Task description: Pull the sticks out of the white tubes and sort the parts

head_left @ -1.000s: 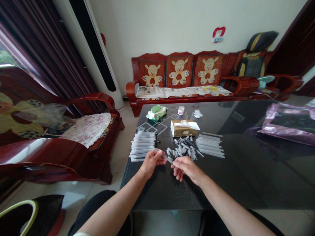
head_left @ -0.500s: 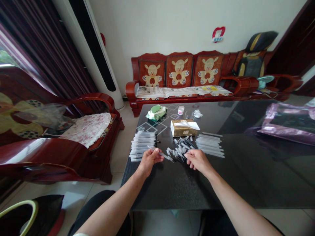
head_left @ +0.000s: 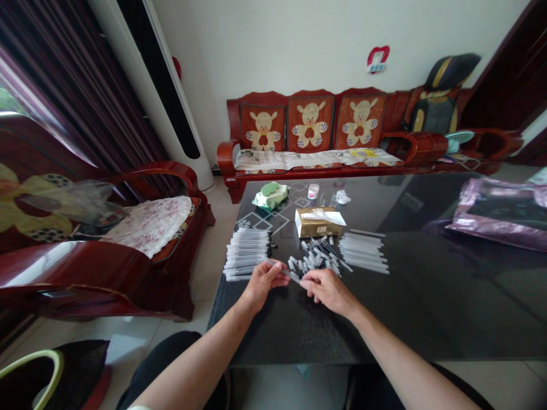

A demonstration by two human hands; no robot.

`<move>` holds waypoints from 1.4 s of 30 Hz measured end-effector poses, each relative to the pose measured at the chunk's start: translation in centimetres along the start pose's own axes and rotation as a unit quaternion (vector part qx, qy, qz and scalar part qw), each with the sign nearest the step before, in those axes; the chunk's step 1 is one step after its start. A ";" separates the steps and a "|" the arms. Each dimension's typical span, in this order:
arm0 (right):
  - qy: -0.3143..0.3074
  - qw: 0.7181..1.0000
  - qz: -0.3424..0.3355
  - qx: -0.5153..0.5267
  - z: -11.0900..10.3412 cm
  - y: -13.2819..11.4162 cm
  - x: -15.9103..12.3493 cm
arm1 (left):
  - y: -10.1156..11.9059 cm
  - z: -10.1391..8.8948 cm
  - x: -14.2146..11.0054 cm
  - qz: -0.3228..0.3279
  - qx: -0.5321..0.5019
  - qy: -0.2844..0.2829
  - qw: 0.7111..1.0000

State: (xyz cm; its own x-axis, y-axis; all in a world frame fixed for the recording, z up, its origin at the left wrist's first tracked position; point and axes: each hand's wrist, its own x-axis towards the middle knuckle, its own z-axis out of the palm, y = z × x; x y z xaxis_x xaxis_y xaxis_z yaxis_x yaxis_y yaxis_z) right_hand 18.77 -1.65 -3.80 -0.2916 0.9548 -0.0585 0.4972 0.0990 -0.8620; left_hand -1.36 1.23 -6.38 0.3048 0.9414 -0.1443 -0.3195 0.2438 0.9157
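My left hand [head_left: 268, 280] is closed on a slim translucent pen barrel [head_left: 294, 277], which slants down to the right. At the barrel's lower right end my right hand [head_left: 323, 289] pinches its fingers together; whatever small piece is in them is hidden. Just beyond my hands lies a loose pile of pen parts [head_left: 318, 255], short whitish caps and thin dark pieces. To the left is a stack of translucent pens [head_left: 247, 253] with dark ends at their right side. A row of translucent pen barrels [head_left: 364, 250] lies to the right of the pile.
Behind the pile stands a tissue box [head_left: 318, 225]. Farther back on the dark glossy table [head_left: 410, 307] are a green wipes pack [head_left: 270, 196], a small white jar [head_left: 313, 191] and a crumpled tissue [head_left: 342, 197]. A purple plastic package [head_left: 498, 213] lies at the right.
My right hand has left the pile and moved left and slightly nearer to me, up to the barrel's end. The left hand still holds the barrel and has barely shifted.
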 end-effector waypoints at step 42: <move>0.016 0.991 -0.061 -0.114 0.3 -0.6 -0.3 | -0.1 1.6 -0.6 0.009 0.070 -0.067 0.995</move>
State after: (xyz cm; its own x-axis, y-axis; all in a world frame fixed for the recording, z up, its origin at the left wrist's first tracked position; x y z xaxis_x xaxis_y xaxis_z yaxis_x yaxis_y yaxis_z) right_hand 18.34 -2.05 -3.38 -0.3376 0.9395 0.0581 0.6330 0.2723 -0.7247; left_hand -0.11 0.29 -5.81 0.4207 0.9032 -0.0854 -0.1995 0.1839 0.9625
